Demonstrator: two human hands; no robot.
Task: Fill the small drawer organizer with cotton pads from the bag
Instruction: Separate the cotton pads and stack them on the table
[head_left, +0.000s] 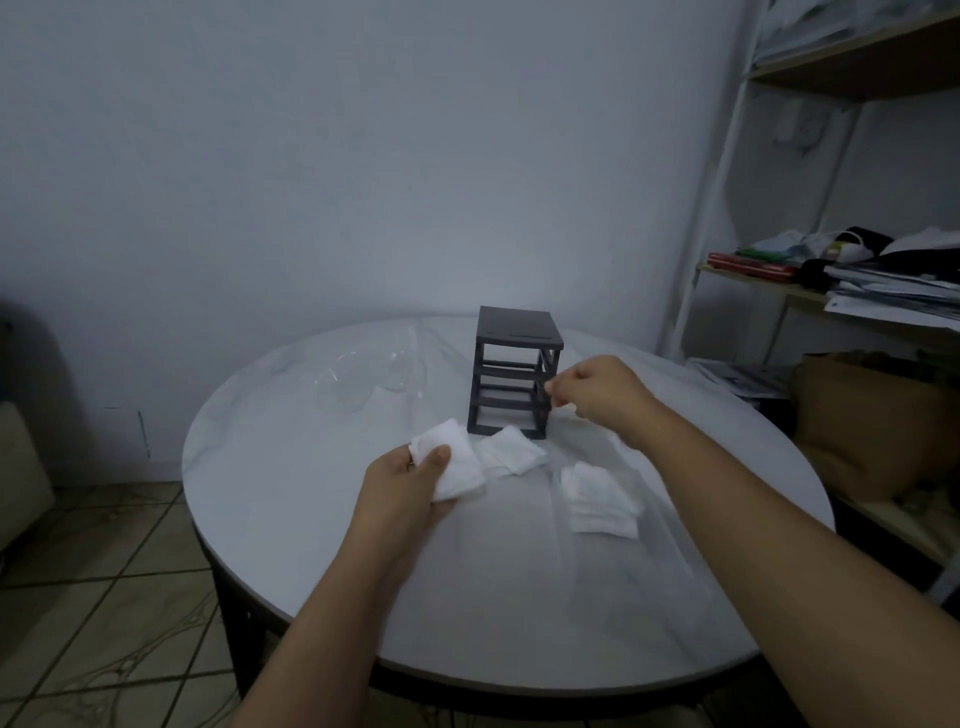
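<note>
Both bare arms reach forward, the left hand gripping, the right curled farther out.

The left hand (410, 483) holds a stack of cotton pads (460, 470), with its thumb (437, 457) pressed flat on top and its fingers curled beneath. The left forearm (332, 613) rises from below, leaning slightly right. The right hand (597, 395) sits ahead of the left hand and to its right, well apart from it, back upward. Its fingers are curled in, with thumb and forefinger tips close together; whether they pinch anything cannot be told. The right forearm (753, 514) runs in a long diagonal from the lower right.
</note>
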